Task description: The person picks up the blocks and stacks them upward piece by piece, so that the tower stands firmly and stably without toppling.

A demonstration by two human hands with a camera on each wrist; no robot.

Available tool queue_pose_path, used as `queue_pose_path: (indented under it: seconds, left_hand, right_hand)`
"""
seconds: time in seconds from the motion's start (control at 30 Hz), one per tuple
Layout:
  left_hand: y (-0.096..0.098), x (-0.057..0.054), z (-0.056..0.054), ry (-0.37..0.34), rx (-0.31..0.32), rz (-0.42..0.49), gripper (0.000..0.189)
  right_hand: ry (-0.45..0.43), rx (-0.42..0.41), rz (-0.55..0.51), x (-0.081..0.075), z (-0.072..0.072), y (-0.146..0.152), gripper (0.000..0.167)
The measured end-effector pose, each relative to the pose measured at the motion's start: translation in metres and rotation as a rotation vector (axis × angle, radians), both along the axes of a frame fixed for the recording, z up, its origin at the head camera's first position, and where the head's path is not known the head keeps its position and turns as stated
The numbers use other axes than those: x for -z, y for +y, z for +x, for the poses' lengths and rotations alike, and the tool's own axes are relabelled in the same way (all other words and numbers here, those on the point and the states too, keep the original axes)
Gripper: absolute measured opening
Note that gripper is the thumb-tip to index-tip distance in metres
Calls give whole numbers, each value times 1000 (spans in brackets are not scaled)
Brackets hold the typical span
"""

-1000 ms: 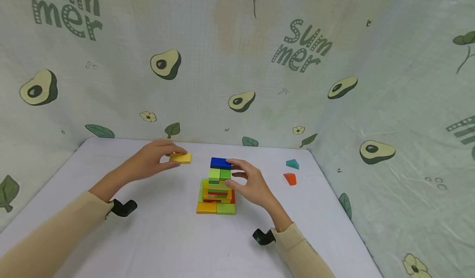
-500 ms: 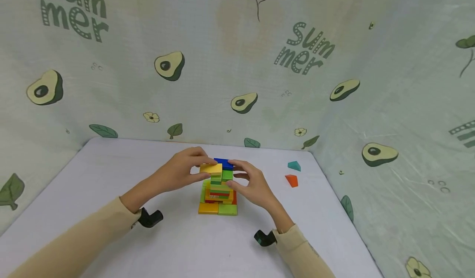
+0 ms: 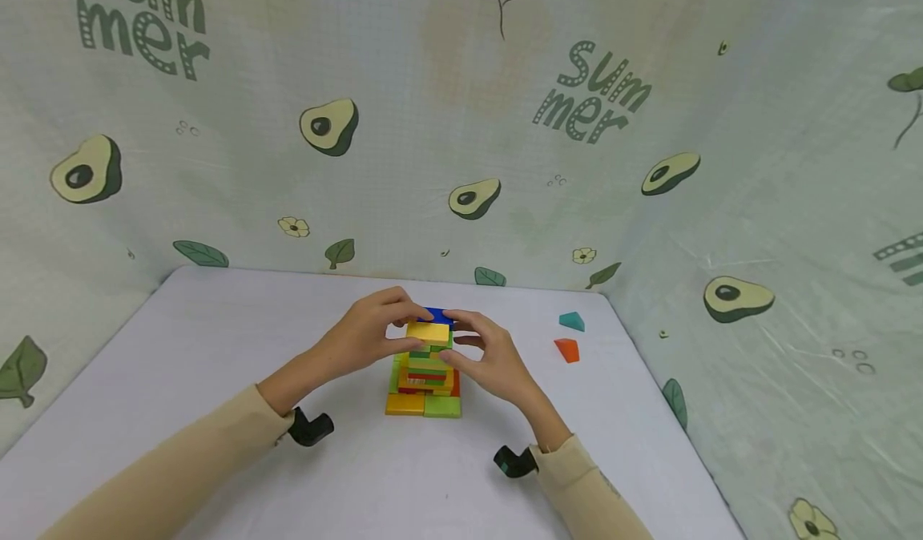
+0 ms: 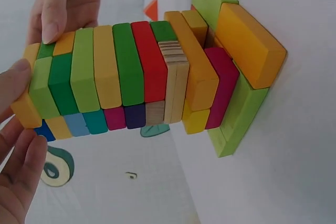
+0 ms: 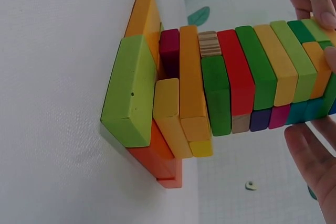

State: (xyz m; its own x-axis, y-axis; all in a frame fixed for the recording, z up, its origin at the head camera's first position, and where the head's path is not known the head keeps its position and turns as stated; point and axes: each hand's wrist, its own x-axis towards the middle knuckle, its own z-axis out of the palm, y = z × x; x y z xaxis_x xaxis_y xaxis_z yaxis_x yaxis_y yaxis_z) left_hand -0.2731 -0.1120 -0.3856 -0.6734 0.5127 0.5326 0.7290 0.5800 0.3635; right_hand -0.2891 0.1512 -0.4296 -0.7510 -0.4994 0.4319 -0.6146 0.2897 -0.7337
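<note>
A tall tower of coloured wooden blocks [image 3: 426, 377] stands on the white table, on a wider base of flat orange and light-green blocks. At its top my left hand [image 3: 375, 330] pinches a yellow block [image 3: 428, 332] between thumb and fingers. In the left wrist view this yellow block [image 4: 26, 111] lies flat against the uppermost layer. A blue block [image 3: 437, 315] shows behind it. From the right, my right hand [image 3: 489, 357] grips the tower's upper end, its thumb on the near side and its fingers around the far side by the blue block.
To the right of the tower, a teal block [image 3: 572, 321] and an orange-red block [image 3: 567, 350] lie on the table [image 3: 346, 476]. Patterned cloth [image 3: 404, 163] with avocados hangs behind and along the sides. Both wrists carry small black cameras.
My left hand has carried the yellow block rightward from beside the tower onto its top, in front of the blue block. My right hand has kept its hold at the tower's upper end.
</note>
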Motion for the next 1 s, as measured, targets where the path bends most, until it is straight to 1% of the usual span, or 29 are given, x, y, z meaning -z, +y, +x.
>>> queue_pose_path:
  seconds: [0.17,0.27,0.37,0.43,0.53,0.6,0.7,1.0]
  left_hand:
    - [2,4,-1,-21,-2,44,48]
    - [-1,7,-2,-61,-20,80,54]
    - [-6,11,-5,-133,-23,118,61]
    - [-8,14,-7,-190,-13,134,65]
    - [-10,18,-10,-263,5,140,67]
    - [-11,20,-11,-292,11,140,67]
    - [-10,23,-13,-308,14,147,65]
    - [-8,25,-12,-277,8,153,63]
  right_hand:
    - [4,3,12,0,0,0,61]
    - [5,7,23,-1,0,-1,61]
    - [7,15,34,-1,0,-1,61]
    - [8,18,38,-2,1,-2,61]
    - [7,19,38,-2,1,-2,60]
    - [5,17,34,-2,1,-2,60]
    - [0,15,29,-2,2,-2,60]
    - [-3,11,11,0,1,-1,59]
